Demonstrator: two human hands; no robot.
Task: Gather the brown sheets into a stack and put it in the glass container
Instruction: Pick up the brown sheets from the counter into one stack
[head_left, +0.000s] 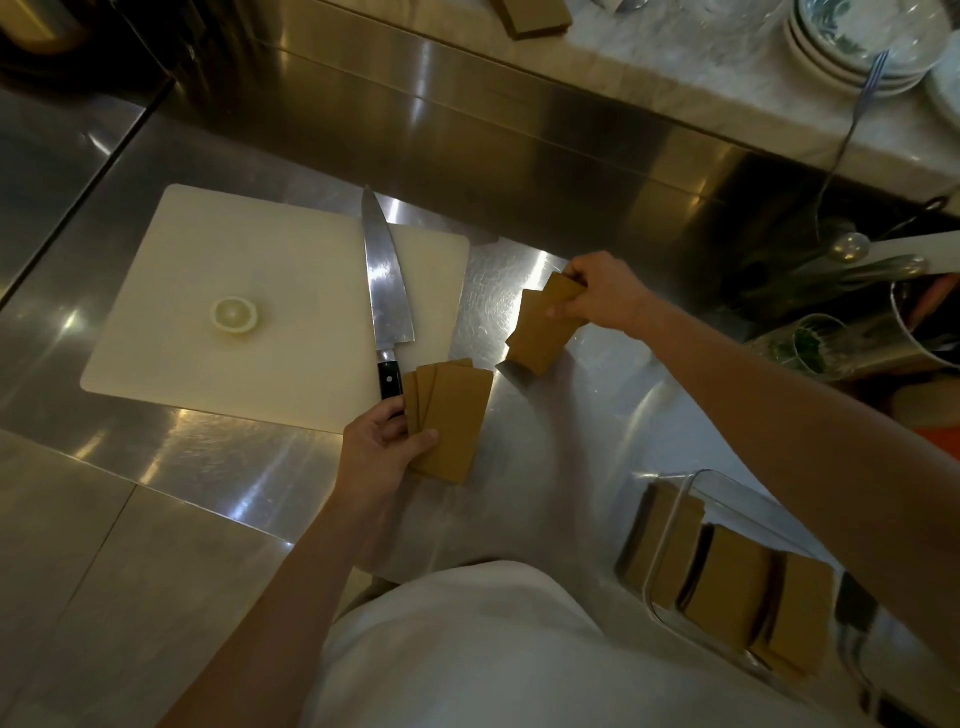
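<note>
Gathering step, half done. Glass container (670, 530) nearest, at desk (545, 467) edge, already holds upright brown stacks. Left hand (382, 449) pinches a loose fan of sheets (452, 415); beyond, right hand (597, 293) pinches a second fan (545, 332). Knife (384, 280) on board (234, 312). Next, likely: merge fans, square edges, carry to container

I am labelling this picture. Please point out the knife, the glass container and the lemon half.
knife (387, 291): head view, middle of the blade.
glass container (655, 571): head view, its near-left clear rim.
lemon half (235, 314): head view, centre of the cut face.
</note>
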